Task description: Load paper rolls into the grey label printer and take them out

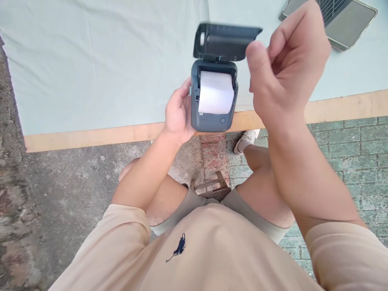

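Observation:
A dark grey portable label printer (212, 124) rests in my left hand (180, 111), which wraps round its left side and underside. The printer is above the table's front edge, its hinged lid (227, 40) raised. Inside the open bay sits a white paper roll (216, 93). A round power button (223, 120) shows on the printer's front right. My right hand (287, 60) is at the lid's right corner, with the thumb over its edge and the other fingers curled in. Those fingertips are partly hidden.
A pale blue cloth (121, 64) covers the table, whose wooden edge (91, 139) runs across in front of me. At the upper right lies a device with a dark, striped screen (348, 24). A small wooden stool (212, 186) is between my legs.

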### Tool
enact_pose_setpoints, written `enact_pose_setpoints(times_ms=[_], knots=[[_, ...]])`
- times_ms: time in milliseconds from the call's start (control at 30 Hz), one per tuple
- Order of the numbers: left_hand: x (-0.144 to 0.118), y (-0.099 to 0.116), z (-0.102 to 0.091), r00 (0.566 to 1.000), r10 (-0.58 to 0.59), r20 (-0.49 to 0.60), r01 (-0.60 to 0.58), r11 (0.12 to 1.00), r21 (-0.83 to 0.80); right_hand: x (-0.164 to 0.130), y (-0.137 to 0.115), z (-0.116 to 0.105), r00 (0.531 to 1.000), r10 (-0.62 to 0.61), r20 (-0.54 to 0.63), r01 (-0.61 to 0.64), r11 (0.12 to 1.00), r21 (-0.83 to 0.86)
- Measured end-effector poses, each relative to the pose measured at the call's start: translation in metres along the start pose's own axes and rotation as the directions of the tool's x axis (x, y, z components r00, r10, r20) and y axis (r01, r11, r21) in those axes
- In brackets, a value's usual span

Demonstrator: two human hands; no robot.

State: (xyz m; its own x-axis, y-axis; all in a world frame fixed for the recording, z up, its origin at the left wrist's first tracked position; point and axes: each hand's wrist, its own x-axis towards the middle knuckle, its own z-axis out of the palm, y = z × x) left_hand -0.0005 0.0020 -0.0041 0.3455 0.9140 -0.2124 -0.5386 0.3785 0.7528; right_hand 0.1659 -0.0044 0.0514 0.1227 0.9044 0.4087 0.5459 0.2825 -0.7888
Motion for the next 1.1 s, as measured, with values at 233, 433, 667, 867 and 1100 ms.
enact_pose_setpoints(times_ms=[233,433,667,867,1100], knots=[[-0.005,-0.002,0.002,0.990,-0.007,0.143,-0.001,0.998,0.056,0.006,-0.001,0.000,0.885,0.027,0.466,0.106,0.960,-0.258],[-0.007,-0.004,0.000,0.984,-0.011,0.178,-0.002,0.998,0.070,0.007,0.001,0.004,0.858,0.091,0.505,0.079,0.949,-0.306],[-0.002,-0.004,-0.002,0.999,-0.008,0.032,0.008,1.000,0.010,0.010,-0.009,-0.007,0.934,0.140,0.329,-0.152,0.988,0.010],[0.003,-0.006,-0.009,0.999,-0.027,0.024,0.027,1.000,0.000,0.015,0.029,-0.012,0.711,0.510,0.485,-0.703,0.494,0.511],[0.004,-0.007,-0.009,0.999,-0.016,0.042,0.016,1.000,-0.001,0.005,0.044,0.004,0.938,0.308,0.158,-0.337,0.917,0.211]])
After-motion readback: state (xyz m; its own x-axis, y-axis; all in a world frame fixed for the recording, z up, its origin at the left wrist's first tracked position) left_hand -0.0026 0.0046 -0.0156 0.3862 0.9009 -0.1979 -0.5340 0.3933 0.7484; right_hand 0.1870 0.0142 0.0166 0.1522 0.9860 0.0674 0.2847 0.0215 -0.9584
